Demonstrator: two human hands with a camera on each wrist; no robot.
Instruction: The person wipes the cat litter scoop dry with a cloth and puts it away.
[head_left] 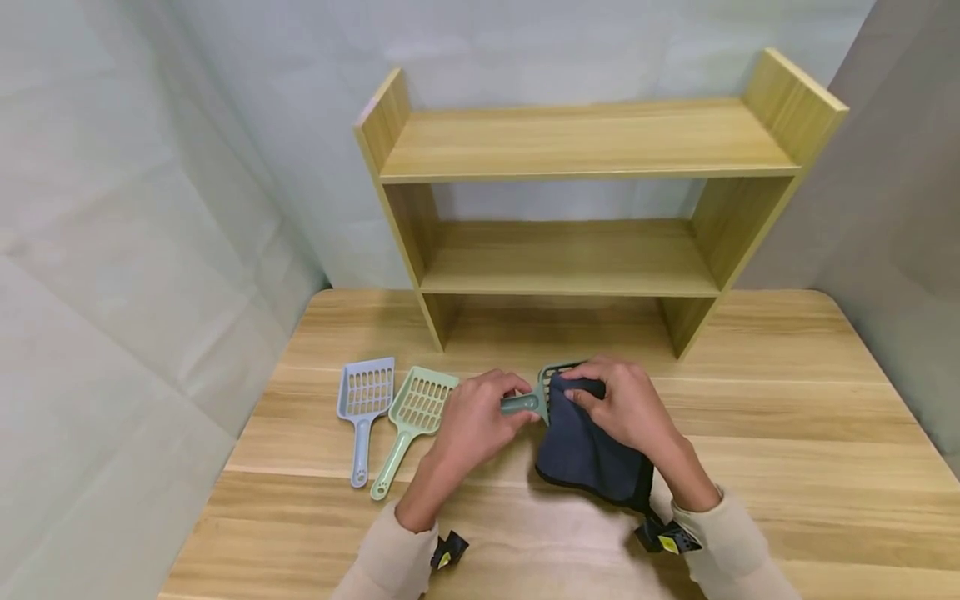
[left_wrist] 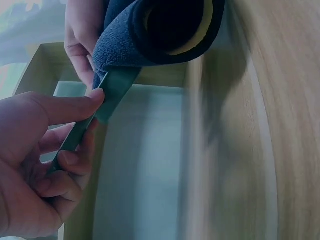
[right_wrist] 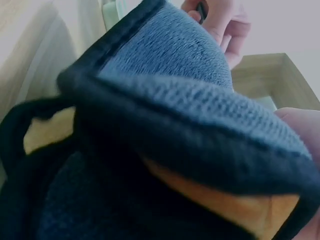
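My left hand (head_left: pixel 474 417) grips the handle of a dark green litter scoop (head_left: pixel 522 403), thumb on one side and fingers on the other, as the left wrist view shows. A navy cloth (head_left: pixel 588 460) with black edging drapes over much of the scoop's slotted head and hangs toward me. Through the cloth, my right hand (head_left: pixel 628 407) pinches the scoop's head, its fingers over the far part. In the right wrist view the cloth (right_wrist: pixel 175 47) has a fuzzy blue face, an orange-yellow underside and a black loop; it hides most of the scoop.
A light blue litter scoop (head_left: pixel 361 442) and a pale green one (head_left: pixel 397 454) lie side by side on the wooden table (head_left: pixel 795 483), left of my left hand. Behind my hands stands a wooden shelf unit (head_left: pixel 570 257) with bare boards. Pale fabric walls (head_left: pixel 135 208) surround the table.
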